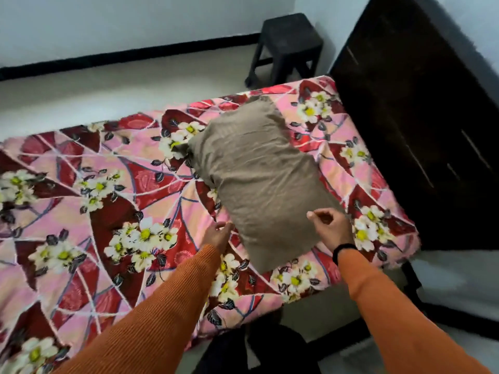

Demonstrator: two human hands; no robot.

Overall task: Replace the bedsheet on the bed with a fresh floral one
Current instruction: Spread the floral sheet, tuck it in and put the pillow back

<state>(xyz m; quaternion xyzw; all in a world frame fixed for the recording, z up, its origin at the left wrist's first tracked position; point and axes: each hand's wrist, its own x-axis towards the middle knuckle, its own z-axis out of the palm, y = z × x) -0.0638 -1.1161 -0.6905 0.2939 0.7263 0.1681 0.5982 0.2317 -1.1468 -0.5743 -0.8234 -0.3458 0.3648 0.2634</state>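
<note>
Floral sheet [113, 201] lies spread over the bed, covering the mattress top and draping over the near edge. Pattern: pink and dark red panels, white flowers with yellow centres. The bed's long axis runs from lower left to upper right, the head end at the dark headboard [421, 125].

Tan pillow [259, 171] lies on the sheet at the head end. Its long axis runs from the near edge up and away toward the far side, crosswise to the bed and tilted slightly left at the far end. Its near short end points at the person. Cloth creased.

Left hand [217, 234] sits at the pillow's near left corner, fingers loosely curled and touching the edge; whether this grip closes on the cloth cannot be told. Right hand [330, 225] is at the near right corner, over the pillow's edge, fingers curled, thumb and forefinger drawn together; whether cloth is pinched between them cannot be told. Black band [344, 251] on the right wrist. Both sleeves [151, 314] orange, ribbed.

Dark stool [286, 47] stands on the pale floor [108, 87] beyond the far corner of the bed, near the wall [121, 22].
</note>
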